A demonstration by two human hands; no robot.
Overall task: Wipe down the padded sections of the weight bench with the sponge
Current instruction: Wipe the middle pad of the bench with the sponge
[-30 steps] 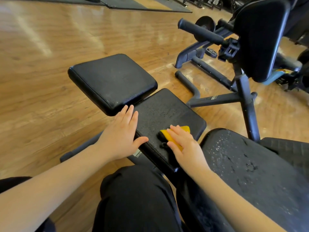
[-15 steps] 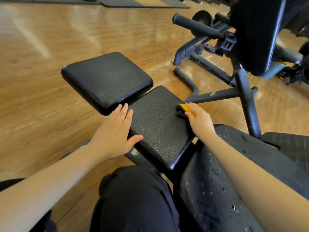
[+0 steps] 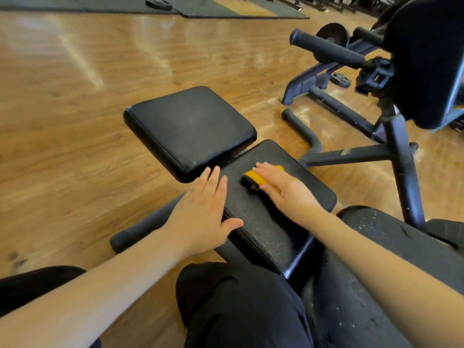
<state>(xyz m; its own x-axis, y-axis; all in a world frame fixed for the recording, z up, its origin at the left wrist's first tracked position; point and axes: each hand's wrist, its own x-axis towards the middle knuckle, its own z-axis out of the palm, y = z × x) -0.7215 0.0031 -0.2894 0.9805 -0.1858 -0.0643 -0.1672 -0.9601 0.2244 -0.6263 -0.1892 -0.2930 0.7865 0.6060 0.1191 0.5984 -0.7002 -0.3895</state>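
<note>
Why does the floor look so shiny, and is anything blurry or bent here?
In the head view, pale streaks of glare lie across the wooden floor, reflected light from beyond the frame; the right hand on the sponge is a little smeared; the wide-angle lens curves lines near the edges; the left hand looks sharper.

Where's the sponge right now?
In the head view, the sponge lies under the right hand on the middle pad, right of the left hand.
</note>
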